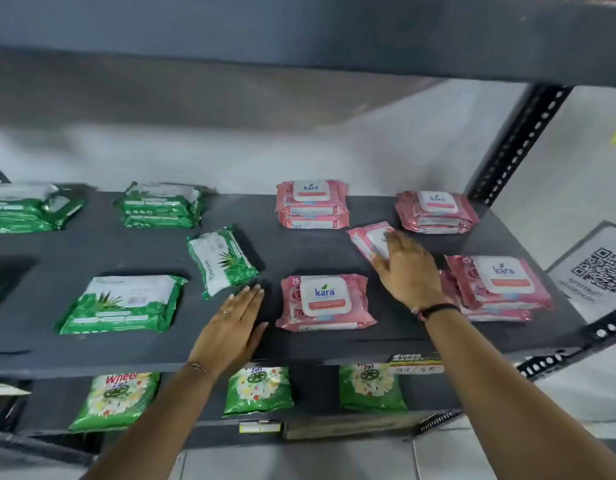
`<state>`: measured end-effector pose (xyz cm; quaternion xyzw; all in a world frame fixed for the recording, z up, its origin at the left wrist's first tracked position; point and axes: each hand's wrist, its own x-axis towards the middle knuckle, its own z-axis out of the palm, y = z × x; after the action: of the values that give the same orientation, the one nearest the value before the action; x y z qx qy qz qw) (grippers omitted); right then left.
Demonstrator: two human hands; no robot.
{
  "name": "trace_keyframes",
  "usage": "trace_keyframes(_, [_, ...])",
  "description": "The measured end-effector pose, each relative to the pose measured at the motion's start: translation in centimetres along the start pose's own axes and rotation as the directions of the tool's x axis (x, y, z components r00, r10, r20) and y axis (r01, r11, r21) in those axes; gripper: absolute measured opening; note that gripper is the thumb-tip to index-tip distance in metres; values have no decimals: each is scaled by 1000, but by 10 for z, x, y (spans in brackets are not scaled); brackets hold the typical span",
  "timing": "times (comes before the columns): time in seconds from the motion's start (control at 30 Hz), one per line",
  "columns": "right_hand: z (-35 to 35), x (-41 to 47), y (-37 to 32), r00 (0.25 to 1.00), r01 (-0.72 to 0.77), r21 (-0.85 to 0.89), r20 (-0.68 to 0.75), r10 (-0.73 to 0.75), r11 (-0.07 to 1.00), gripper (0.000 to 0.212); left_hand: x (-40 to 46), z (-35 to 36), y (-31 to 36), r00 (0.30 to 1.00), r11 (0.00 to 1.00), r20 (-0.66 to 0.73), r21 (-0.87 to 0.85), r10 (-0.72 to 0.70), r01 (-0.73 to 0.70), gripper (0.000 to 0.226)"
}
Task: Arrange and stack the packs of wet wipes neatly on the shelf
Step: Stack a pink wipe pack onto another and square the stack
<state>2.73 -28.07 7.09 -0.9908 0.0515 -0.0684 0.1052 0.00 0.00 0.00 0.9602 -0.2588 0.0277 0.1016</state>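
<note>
You face a dark grey shelf (299, 344). Behind it: pale grey wall (230, 157). At its right end: black perforated upright (521, 140). Above it: another dark shelf board (299, 32). Right of it: QR-code notice (597, 271).

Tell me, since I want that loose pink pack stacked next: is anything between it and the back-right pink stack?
Nothing visible. The right hand is on the loose pink pack, and only bare shelf separates it from the back-right stack.
</note>
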Motion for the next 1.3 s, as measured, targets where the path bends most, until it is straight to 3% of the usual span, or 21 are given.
trace_keyframes(0.13, [5,28,8,993,-73,-14,93,74,997,63,1,12,-3,994,992,-57,-90,-98,92,65])
trace_keyframes(0.23, [14,40,12,971,-162,27,182,154,986,75,4,16,-8,993,993,-81,-95,-83,75,62])
trace_keyframes(0.47, [13,47,15,965,-235,105,148,218,966,68,3,13,-5,993,991,-63,-95,-100,93,59])
trace_keyframes(0.53, [6,44,15,982,-173,189,104,155,967,68,3,12,-4,993,993,-62,-79,-96,91,58])
trace_keyframes(0.63, [-11,30,5,993,85,292,58,-106,953,71,3,11,-3,994,993,-52,-78,-92,88,62])
trace_keyframes(0.73, [-27,14,-11,917,322,361,112,-384,875,72,3,10,-2,994,990,-43,-101,-101,97,58])
trace_keyframes(0.87, [-29,-1,-28,776,466,410,235,-585,784,65,2,9,0,993,991,-49,-92,-106,101,56])
trace_keyframes(0.93, [-23,-3,-30,729,493,397,296,-617,774,66,2,9,0,993,991,-50,-92,-104,99,55])
trace_keyframes(1.1, [-24,-6,-31,697,505,300,412,-588,809,75,1,9,0,992,989,-59,-108,-108,101,57])
trace_keyframes(1.3, [-31,-12,-36,727,495,218,427,-538,841,54,1,9,-1,992,987,-55,-126,-110,103,58])
